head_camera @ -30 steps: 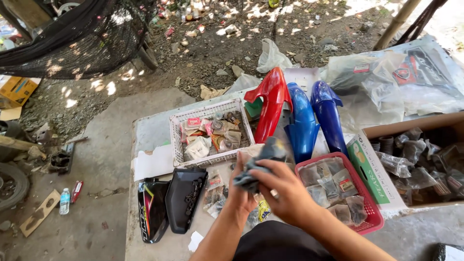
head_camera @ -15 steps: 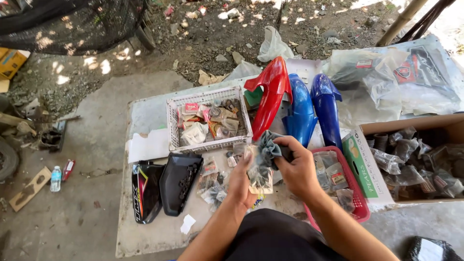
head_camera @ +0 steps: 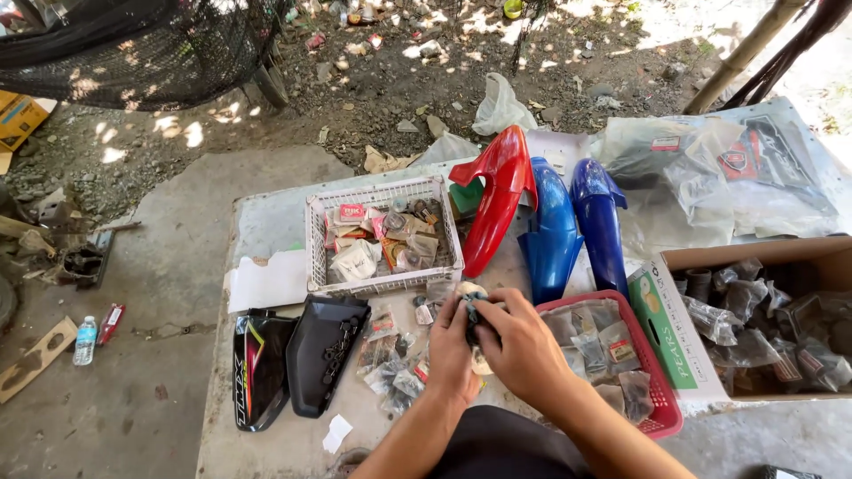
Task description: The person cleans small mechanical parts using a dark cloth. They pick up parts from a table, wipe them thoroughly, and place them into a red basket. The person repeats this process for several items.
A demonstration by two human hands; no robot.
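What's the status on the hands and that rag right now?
Left hand and right hand both closed on grey rag, bunched over a small packet. Held above the table, between white basket and red basket. Nothing obstructing.

Glossy plastic fenders (head_camera: pixel 552 226); soft grey cloth (head_camera: pixel 473 312); white plastic-mesh basket (head_camera: pixel 383 286); cardboard box (head_camera: pixel 701 257).

Bright daylight, outdoors, sharp throughout. Dappled sun patches on the dirt ground (head_camera: pixel 373 89) beyond the table (head_camera: pixel 266 231); table itself in soft, even shade. Overexposed white glare far beyond the table's right corner. Specular highlights along the red fender (head_camera: pixel 497 200) and blue fenders (head_camera: pixel 577 222). Wide-angle bending toward the edges. Slight blur on the hands.
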